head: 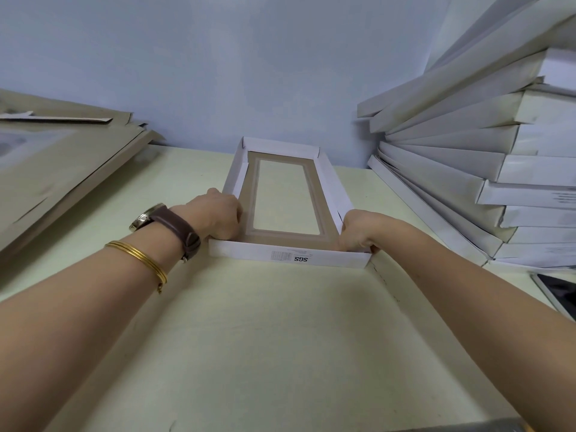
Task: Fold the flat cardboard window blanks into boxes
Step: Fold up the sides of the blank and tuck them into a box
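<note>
Corner locking on a nearly formed window box

All four white walls of the box (288, 258) stand, and it sits mid-table (280, 338). The left hand (223, 215) curls over its near left corner and the right hand (358, 230) over its near right, each clamped on the wall with fingers inside and thumb outside. Whether a tab is under the fingers is hidden, so probably the last corners are being tucked. Next comes firm inward pressure, then release. Inside the box only the brown frame and clear window (285, 194) show. Flat blanks (62, 157) lie left, and finished boxes (498, 169) are stacked right.
</note>
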Tool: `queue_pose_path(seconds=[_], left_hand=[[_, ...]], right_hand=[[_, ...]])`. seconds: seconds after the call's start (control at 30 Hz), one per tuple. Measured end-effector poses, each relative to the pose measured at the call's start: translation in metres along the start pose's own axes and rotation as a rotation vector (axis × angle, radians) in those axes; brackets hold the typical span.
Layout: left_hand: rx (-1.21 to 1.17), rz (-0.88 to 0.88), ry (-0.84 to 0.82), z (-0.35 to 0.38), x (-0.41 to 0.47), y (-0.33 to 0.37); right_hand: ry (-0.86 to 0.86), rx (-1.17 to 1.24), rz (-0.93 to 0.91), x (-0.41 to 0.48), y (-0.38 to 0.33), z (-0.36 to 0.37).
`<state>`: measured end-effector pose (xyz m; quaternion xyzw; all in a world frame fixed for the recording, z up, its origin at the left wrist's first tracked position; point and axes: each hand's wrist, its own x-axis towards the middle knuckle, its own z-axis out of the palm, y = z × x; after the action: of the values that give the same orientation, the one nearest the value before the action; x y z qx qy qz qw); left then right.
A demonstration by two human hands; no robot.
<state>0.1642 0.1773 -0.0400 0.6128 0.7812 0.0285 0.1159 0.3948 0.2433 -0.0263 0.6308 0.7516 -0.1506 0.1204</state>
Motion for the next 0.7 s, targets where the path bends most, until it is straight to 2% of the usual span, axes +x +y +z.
queue_pose_path(seconds=[0.3,0.7], left_hand=[[-0.156,-0.108,0.03,-0.003,0.005,-0.004],[-0.08,-0.147,0.093,0.001,0.004,0.005]], right_hand=[[-0.007,-0.004,-0.012,-0.002,-0.001,-0.001],[-0.009,0.0,-0.02,-0.007,-0.002,-0.001]])
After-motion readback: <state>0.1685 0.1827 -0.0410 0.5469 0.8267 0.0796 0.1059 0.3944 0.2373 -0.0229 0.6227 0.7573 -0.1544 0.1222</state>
